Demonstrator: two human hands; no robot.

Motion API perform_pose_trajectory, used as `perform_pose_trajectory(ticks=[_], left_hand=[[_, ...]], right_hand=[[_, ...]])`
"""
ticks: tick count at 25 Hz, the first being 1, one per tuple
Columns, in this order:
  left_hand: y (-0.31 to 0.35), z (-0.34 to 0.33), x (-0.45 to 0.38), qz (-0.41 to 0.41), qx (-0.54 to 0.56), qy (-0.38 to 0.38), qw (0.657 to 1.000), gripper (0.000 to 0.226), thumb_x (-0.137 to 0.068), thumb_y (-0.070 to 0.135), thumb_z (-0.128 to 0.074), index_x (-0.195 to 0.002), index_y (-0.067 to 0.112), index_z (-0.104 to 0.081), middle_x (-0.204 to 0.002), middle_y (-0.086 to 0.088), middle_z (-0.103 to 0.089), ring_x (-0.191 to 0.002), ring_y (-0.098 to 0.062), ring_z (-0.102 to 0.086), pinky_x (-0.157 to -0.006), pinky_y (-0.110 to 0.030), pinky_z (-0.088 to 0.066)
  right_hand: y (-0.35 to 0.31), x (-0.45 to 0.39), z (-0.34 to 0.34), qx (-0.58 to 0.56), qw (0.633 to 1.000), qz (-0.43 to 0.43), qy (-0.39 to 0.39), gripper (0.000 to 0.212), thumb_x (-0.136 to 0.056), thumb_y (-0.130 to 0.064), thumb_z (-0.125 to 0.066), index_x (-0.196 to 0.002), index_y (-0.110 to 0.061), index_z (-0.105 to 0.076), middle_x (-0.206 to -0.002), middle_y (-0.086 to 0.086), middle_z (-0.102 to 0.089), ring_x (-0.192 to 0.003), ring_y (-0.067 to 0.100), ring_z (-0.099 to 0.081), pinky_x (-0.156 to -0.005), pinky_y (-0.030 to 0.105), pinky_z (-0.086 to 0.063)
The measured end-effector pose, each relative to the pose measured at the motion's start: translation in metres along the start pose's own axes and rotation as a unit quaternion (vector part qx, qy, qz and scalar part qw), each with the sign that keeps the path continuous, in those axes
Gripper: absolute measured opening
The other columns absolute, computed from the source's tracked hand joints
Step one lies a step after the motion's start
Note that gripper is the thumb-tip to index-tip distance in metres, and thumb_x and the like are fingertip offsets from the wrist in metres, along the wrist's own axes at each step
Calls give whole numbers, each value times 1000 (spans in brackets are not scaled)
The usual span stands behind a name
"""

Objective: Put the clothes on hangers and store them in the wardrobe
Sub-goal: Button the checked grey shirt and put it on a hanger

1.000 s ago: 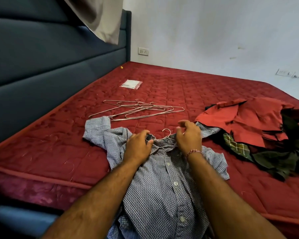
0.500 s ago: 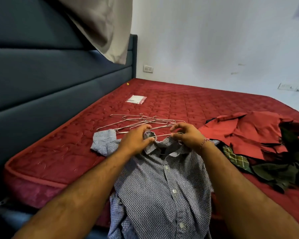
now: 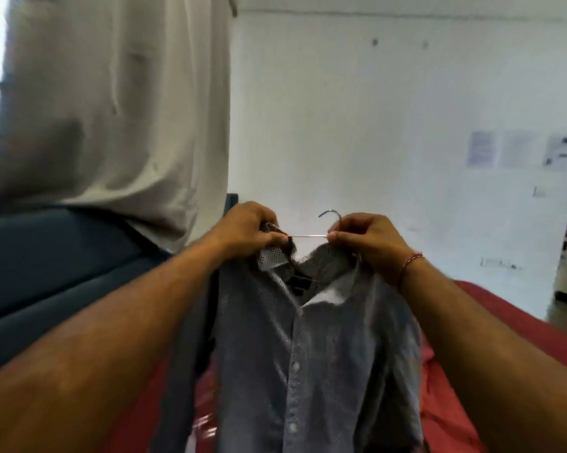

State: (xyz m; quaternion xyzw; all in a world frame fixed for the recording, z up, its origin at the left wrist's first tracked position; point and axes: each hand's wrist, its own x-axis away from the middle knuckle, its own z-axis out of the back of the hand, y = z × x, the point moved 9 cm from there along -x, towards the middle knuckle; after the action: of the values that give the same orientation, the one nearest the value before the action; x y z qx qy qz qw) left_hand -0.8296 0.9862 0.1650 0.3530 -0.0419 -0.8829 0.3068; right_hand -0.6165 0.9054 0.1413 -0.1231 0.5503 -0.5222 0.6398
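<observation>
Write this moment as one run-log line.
left hand: grips collar and hanger | right hand: pinches hanger | wire hanger: inside blue shirt | shirt: held above red mattress

A beige curtain [image 3: 112,103] hangs above the dark blue headboard [image 3: 46,256]; blurred papers [image 3: 481,153] on the white wall [image 3: 341,125].

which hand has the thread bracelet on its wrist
The right hand, pinching the wire hanger at the shirt collar, has the red thread bracelet; the left hand's wrist is bare.
</observation>
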Motion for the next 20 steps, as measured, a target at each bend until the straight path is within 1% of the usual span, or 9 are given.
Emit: perform_pose_trajectory(ticks=[3, 6, 8, 9, 11, 13, 16, 18, 20], left_hand=[[35, 99, -68, -19, 15, 49, 999, 34, -81, 29, -86, -67, 25, -56, -60, 11, -55, -57, 0, -49, -52, -15, -36], [71, 209, -135, -52, 3, 67, 996, 15, -87, 28, -81, -81, 27, -67, -69, 15, -62, -66, 0, -58, -62, -18, -47], [78, 273, -175, -53, -16, 38, 998, 3, -91, 26, -77, -89, 25, -76, -76, 15, -68, -74, -6, -65, -71, -30, -55], [80, 302, -187, -49, -13, 44, 998, 3, -91, 23, -77, -89, 21, -77, -75, 14, -68, -73, -7, -65, -71, -31, -54], [87, 361, -208, -39, -15, 94, 995, 8, -91, 20, -77, -87, 13, -76, -72, 12, -65, -66, -1, -59, -65, -24, -47], [97, 405, -216, -30, -55, 147, 987, 13, -93, 24, -75, -88, 12, -73, -72, 9, -63, -63, -1, -54, -55, -13, -38], [109, 439, -223, -32, -134, 157, 978, 14, -94, 32, -73, -92, 19, -69, -79, 6, -70, -66, -7, -61, -57, -18, -45], [111, 450, -223, -33, -144, 163, 976, 13, -93, 30, -75, -89, 20, -67, -77, 6, -69, -67, -10, -64, -61, -30, -55], [111, 466, -217, -20, -165, 195, 966, 14, -90, 26, -78, -87, 19, -66, -77, 3, -71, -67, -16, -65, -64, -37, -58]], right_hand=[[-102, -73, 40, 9, 999, 46, -10, 7, -90, -4, -75, -95, -4, -79, -89, 7, -78, -84, 7, -70, -83, 21, -57], [-228, -153, 82, 105, 988, 108, 13, 4, -91, -11, -76, -91, -13, -80, -84, -1, -78, -78, 2, -69, -77, 21, -56], [-291, -199, 92, 221, 969, 109, -26, 5, -87, -19, -80, -90, -23, -80, -82, -9, -77, -78, -1, -70, -78, 25, -59], [-312, -215, 94, 264, 959, 97, -39, 7, -85, -19, -81, -90, -25, -81, -83, -12, -77, -79, -2, -70, -79, 25, -60], [-361, -243, 108, 284, 952, 111, 11, 13, -84, -14, -80, -89, -26, -82, -85, -14, -77, -80, -4, -69, -80, 18, -57], [-401, -255, 124, 219, 958, 155, 105, 18, -83, -11, -81, -86, -29, -82, -83, -18, -76, -81, -6, -69, -78, 11, -53], [-416, -267, 142, 55, 962, 168, 206, 15, -82, -13, -84, -88, -27, -81, -85, -15, -77, -84, -2, -72, -82, 18, -58], [-413, -283, 137, -17, 974, 159, 158, 15, -88, -23, -81, -102, -24, -78, -95, -9, -78, -92, 5, -74, -87, 28, -60], [-413, -305, 142, -13, 980, 171, 104, 20, -97, -30, -70, -115, -23, -74, -108, -7, -76, -103, 10, -72, -96, 34, -57]])
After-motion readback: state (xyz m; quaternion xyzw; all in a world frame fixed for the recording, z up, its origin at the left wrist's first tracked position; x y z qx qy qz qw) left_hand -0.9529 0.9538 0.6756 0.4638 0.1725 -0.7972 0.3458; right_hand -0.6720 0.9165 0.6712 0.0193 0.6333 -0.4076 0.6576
